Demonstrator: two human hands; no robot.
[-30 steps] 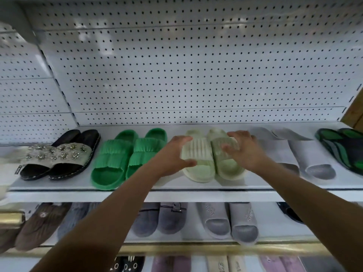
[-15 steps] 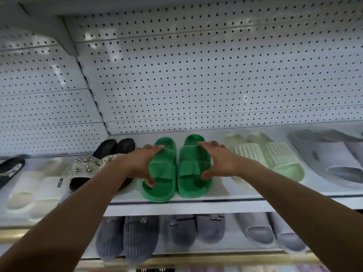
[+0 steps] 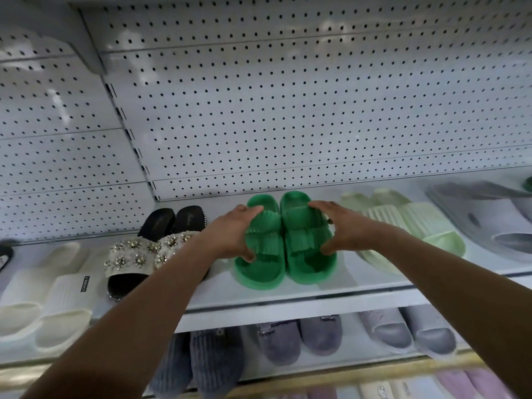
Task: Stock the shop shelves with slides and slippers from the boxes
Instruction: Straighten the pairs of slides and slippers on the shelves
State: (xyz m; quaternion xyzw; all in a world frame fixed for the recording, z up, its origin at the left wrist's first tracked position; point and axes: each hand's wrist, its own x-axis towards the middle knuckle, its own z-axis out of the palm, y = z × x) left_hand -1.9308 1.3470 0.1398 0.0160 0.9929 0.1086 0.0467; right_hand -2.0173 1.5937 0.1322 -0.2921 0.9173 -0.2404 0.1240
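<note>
A pair of bright green ribbed slides (image 3: 283, 246) stands side by side on the upper white shelf (image 3: 290, 302), toes toward me. My left hand (image 3: 230, 234) grips the left slide's outer side, thumb low on the strap and fingers over the top. My right hand (image 3: 338, 228) grips the right slide's outer side the same way. Both slides rest on the shelf between my hands.
Left of the green pair lie black slides with jewelled straps (image 3: 144, 254) and white slides (image 3: 43, 300). Pale green slides (image 3: 408, 226) and grey slides (image 3: 495, 223) lie to the right. A lower shelf holds grey fuzzy slippers (image 3: 299, 335). White pegboard (image 3: 288, 110) backs the shelves.
A second ago my hands held the pale green pair; they moved left onto the green pair, which now sits squared together. The view has shifted left.
</note>
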